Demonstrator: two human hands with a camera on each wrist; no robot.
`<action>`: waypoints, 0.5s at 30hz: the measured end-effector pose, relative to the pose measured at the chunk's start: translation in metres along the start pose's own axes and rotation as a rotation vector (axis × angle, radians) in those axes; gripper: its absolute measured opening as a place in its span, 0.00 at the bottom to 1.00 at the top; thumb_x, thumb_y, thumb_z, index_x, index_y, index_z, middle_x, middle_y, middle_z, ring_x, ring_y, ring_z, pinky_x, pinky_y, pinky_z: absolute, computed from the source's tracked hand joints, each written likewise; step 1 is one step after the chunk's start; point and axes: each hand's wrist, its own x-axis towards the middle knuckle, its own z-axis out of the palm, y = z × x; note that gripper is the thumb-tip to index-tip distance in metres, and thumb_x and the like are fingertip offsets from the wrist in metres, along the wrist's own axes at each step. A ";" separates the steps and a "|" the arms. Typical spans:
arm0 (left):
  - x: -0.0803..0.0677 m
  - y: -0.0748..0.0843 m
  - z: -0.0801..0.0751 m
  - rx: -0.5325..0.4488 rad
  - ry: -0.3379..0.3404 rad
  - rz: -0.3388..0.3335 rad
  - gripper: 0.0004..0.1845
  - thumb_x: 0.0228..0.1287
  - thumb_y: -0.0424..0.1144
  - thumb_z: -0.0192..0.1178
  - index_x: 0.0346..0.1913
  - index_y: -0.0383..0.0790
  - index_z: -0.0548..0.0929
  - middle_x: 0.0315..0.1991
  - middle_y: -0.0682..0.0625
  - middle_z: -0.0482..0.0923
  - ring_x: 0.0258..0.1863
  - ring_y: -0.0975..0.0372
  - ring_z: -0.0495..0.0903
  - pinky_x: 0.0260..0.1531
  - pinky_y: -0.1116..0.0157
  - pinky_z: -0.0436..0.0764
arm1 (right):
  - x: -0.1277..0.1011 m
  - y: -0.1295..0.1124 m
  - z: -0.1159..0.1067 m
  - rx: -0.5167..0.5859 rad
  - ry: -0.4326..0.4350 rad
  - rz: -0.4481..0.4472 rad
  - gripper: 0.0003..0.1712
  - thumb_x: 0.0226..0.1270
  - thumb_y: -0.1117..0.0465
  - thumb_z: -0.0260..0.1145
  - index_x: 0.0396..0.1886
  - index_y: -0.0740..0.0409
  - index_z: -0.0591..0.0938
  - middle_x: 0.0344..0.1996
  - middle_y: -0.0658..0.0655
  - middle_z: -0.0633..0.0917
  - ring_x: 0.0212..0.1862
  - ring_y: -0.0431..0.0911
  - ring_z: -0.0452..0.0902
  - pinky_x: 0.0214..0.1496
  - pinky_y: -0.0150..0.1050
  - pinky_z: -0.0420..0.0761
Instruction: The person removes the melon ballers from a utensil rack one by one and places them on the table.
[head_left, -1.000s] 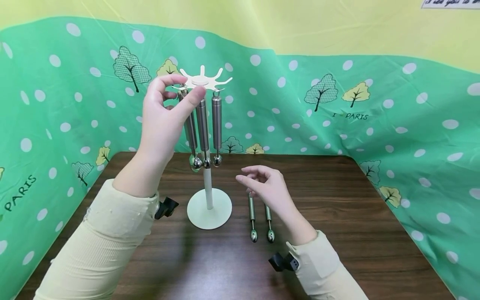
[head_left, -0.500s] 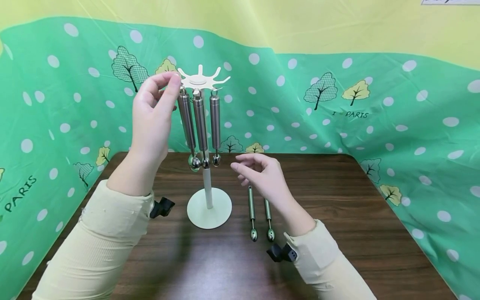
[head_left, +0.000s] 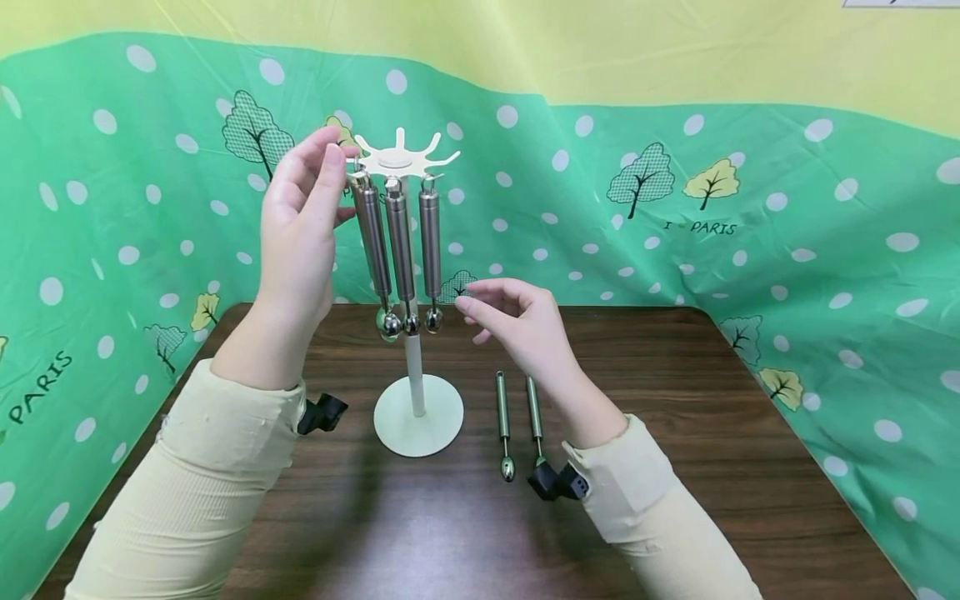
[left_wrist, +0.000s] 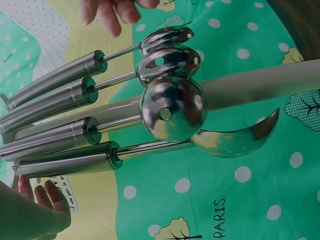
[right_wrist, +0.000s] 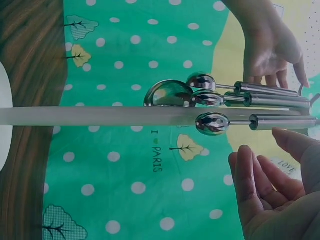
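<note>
A white stand [head_left: 393, 158] with radiating hooks at the top bears several hanging steel melon ballers [head_left: 430, 242]. Their bowls point down; in the left wrist view two bowls show a small hole, and one larger bowl [left_wrist: 237, 142] is crescent-shaped. My left hand [head_left: 303, 208] is at the upper left of the stand, thumb and fingertips right at the leftmost hook and the tops of the handles. My right hand [head_left: 517, 325] hovers right of the hanging bowls, fingers loosely bent, holding nothing. In the right wrist view, its fingers [right_wrist: 245, 175] are just beside the nearest handle.
Two more melon ballers, a left one [head_left: 503, 408] and a right one [head_left: 534, 408], lie on the brown wooden table [head_left: 675, 467] right of the stand's round base [head_left: 418, 433]. My right wrist's camera partly covers the right one. A green and yellow printed cloth [head_left: 562, 208] hangs behind.
My left hand has drawn left, from over the stand's top to its leftmost hook. My right hand has risen from above the lying melon ballers toward the hanging ones, which stay put.
</note>
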 end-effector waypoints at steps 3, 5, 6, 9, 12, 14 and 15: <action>0.000 0.000 0.000 -0.021 -0.002 -0.020 0.21 0.76 0.43 0.52 0.67 0.43 0.71 0.59 0.51 0.75 0.64 0.65 0.67 0.50 0.65 0.69 | 0.003 -0.001 0.001 0.020 -0.003 -0.022 0.15 0.63 0.60 0.71 0.48 0.61 0.86 0.35 0.56 0.89 0.32 0.43 0.85 0.38 0.44 0.87; 0.000 0.000 0.000 -0.035 -0.005 -0.028 0.21 0.76 0.43 0.52 0.68 0.42 0.72 0.59 0.51 0.75 0.64 0.65 0.67 0.49 0.65 0.69 | 0.005 -0.002 0.001 0.028 -0.009 -0.037 0.15 0.63 0.60 0.71 0.48 0.60 0.86 0.36 0.55 0.89 0.30 0.44 0.85 0.38 0.44 0.86; 0.000 -0.001 0.000 -0.039 -0.008 -0.030 0.22 0.76 0.43 0.52 0.68 0.42 0.71 0.59 0.51 0.75 0.64 0.65 0.67 0.49 0.65 0.69 | 0.007 -0.002 0.001 0.030 -0.012 -0.045 0.15 0.63 0.59 0.71 0.48 0.60 0.86 0.37 0.56 0.88 0.29 0.44 0.85 0.39 0.45 0.86; 0.000 -0.002 0.001 -0.059 -0.020 -0.031 0.22 0.76 0.43 0.51 0.68 0.41 0.71 0.58 0.52 0.75 0.62 0.64 0.68 0.48 0.65 0.69 | 0.009 -0.004 0.002 0.030 -0.021 -0.057 0.15 0.63 0.58 0.71 0.49 0.58 0.85 0.40 0.56 0.88 0.28 0.48 0.85 0.40 0.45 0.86; -0.001 -0.003 0.000 -0.067 -0.039 -0.017 0.23 0.77 0.43 0.50 0.69 0.39 0.70 0.58 0.52 0.74 0.62 0.64 0.68 0.48 0.65 0.68 | 0.012 -0.005 0.003 0.032 -0.033 -0.057 0.16 0.64 0.58 0.70 0.49 0.58 0.85 0.43 0.57 0.88 0.29 0.53 0.85 0.41 0.45 0.86; -0.001 -0.004 -0.001 -0.068 -0.052 -0.003 0.23 0.77 0.42 0.50 0.69 0.38 0.69 0.58 0.52 0.74 0.61 0.64 0.68 0.48 0.65 0.68 | 0.013 -0.005 0.004 0.034 -0.042 -0.053 0.16 0.64 0.58 0.70 0.50 0.58 0.85 0.44 0.58 0.88 0.29 0.55 0.85 0.41 0.45 0.86; -0.001 -0.005 -0.001 -0.066 -0.058 0.005 0.23 0.77 0.42 0.50 0.69 0.37 0.69 0.58 0.52 0.74 0.61 0.64 0.68 0.49 0.65 0.68 | 0.014 -0.006 0.005 0.033 -0.046 -0.054 0.16 0.64 0.58 0.70 0.50 0.58 0.85 0.45 0.58 0.88 0.29 0.54 0.85 0.41 0.45 0.86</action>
